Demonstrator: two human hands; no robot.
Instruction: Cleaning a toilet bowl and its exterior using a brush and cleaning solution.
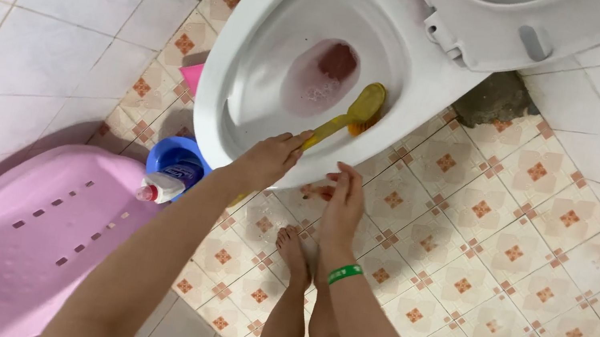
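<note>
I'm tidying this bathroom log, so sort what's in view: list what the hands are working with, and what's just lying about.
In use:
left hand, gripping the yellow toilet brush
white toilet bowl, brush head inside it
right hand, fingertips by the bowl's rim, holding nothing

Lying about:
pink plastic stool
blue bucket
cleaner bottle
pink dustpan-like thing behind the bowl

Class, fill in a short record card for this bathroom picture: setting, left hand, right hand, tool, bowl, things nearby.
Setting: patterned floor tiles, white wall tiles
Left hand: grips the handle of a yellow toilet brush
Right hand: open, fingertips at the toilet rim, green wristband
Tool: brush head inside the bowl, near the pinkish water
Bowl: white toilet, seat raised
Things nearby: blue bucket, cleaner bottle, pink plastic stool, bare foot
</note>
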